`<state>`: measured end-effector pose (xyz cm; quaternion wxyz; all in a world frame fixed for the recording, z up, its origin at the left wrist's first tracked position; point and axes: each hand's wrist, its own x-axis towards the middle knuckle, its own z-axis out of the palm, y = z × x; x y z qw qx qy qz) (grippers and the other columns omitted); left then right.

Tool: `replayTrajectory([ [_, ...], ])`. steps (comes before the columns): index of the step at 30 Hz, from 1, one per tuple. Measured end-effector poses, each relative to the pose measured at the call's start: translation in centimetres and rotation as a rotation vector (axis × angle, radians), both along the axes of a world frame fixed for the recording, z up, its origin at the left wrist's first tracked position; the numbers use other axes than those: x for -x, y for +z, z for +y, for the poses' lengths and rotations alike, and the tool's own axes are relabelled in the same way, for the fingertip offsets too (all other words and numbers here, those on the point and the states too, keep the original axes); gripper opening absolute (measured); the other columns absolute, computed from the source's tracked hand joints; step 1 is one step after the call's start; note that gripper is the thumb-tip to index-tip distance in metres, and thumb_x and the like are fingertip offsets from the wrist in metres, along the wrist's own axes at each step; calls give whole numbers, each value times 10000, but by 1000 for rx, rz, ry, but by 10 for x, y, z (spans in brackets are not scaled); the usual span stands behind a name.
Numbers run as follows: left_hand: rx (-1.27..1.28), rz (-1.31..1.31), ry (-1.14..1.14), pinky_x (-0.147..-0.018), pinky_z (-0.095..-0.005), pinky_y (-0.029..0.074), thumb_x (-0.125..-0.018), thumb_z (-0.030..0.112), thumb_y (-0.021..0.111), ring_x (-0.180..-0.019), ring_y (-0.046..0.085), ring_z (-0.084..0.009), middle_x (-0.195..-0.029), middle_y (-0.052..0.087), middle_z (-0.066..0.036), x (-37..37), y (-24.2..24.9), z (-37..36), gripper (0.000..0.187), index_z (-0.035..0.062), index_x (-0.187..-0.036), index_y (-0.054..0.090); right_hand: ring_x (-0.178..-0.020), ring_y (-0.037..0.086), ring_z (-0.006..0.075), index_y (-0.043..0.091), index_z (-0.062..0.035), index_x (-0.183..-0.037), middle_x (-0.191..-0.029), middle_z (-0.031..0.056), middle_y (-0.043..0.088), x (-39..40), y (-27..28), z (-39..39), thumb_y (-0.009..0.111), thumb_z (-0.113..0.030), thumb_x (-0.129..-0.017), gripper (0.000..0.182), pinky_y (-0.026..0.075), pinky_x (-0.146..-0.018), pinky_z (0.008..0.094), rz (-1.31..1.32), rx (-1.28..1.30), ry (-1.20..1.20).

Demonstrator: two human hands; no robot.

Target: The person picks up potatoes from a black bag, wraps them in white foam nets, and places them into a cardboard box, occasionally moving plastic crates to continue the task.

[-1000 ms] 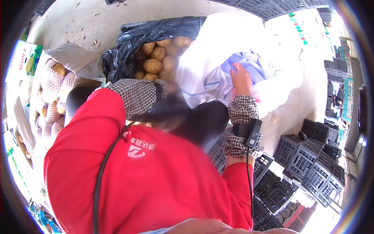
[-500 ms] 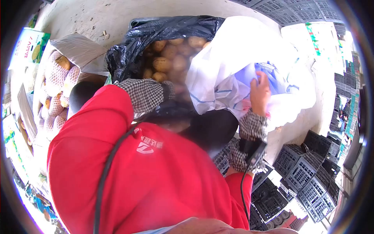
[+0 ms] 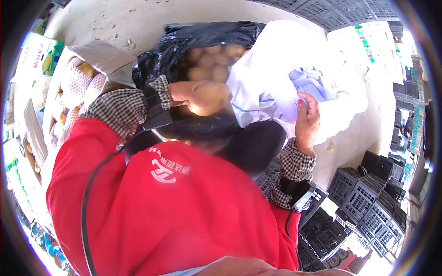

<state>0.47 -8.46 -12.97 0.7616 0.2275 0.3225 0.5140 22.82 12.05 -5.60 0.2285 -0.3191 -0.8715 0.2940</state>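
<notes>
In my left hand [image 3: 183, 92] is a large, yellowish oval melon-like fruit [image 3: 209, 99], slightly blurred, above a container lined with black plastic [image 3: 154, 62]. Several similar fruits [image 3: 214, 60] lie inside that lining. My right hand [image 3: 307, 122] is at the near side of a white woven bag [image 3: 248, 103], with thumb and fingers pinched on what looks like a pale foam net sleeve [image 3: 287, 103]. More bluish-white net sleeves [image 3: 308, 83] are heaped in the bag's opening. Checked sleeve covers and wrist straps show on both arms.
At left stands an open carton [image 3: 103, 60] of fruits in foam nets [image 3: 76, 85], beside a printed box [image 3: 39, 55]. Black plastic crates [image 3: 352, 188] are stacked at lower right, and more crates [image 3: 336, 14] line the far edge. A cable runs along each arm.
My left hand has risen out of the black-lined container with a fruit in it. My right hand has drawn back slightly from the heaped net sleeves, towards me, with its fingers closed together.
</notes>
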Motion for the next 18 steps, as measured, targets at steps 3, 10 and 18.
replayTrajectory([
  [3,-150,214,82,-965,-324,327,-532,124,793,-1126,413,-191,-1231,407,-101,-6,45,-10,974,9,-1297,202,-819,527,242,555,-38,-918,-884,116,567,14,2,-22,466,-3,-775,173,416,-724,317,-6,-68,186],
  [10,-414,223,187,-956,-312,338,-532,99,791,-1123,408,-162,-1232,407,-95,-47,41,-34,945,0,-1286,229,-845,538,251,545,-27,-948,-914,127,552,43,1,-80,480,22,-778,188,418,-748,308,76,32,394],
  [18,-376,124,360,-965,-317,319,-550,42,767,-1138,402,-166,-1236,409,-73,-38,42,-89,927,35,-1303,226,-784,526,290,552,-54,-923,-855,134,526,55,24,-117,502,38,-746,205,419,-687,363,80,-303,376],
])
